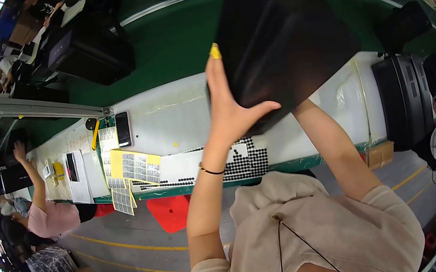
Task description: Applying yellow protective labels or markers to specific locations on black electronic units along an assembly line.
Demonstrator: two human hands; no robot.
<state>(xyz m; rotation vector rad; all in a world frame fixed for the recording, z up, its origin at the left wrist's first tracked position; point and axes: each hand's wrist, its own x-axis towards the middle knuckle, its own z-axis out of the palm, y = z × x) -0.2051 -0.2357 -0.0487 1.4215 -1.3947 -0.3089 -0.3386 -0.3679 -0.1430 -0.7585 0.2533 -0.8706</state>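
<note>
Below the left hand point(228, 108) gripping the lifted black housing point(279, 39), bare white bench point(174, 117) lies open, while dot sheets point(245, 160) crowd nearer the body and yellow label sheets point(135, 166) and a phone point(123, 129) block leftward.

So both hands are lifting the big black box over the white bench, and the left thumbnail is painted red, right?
Not quite. In the head view the left hand on the big black box has a yellow thumbnail, not red. The box is held above the white bench; the right hand is hidden behind it.

box point(282, 39) above table point(179, 113) | label sheets point(135, 166) left | phone point(123, 129) behind sheets
</note>
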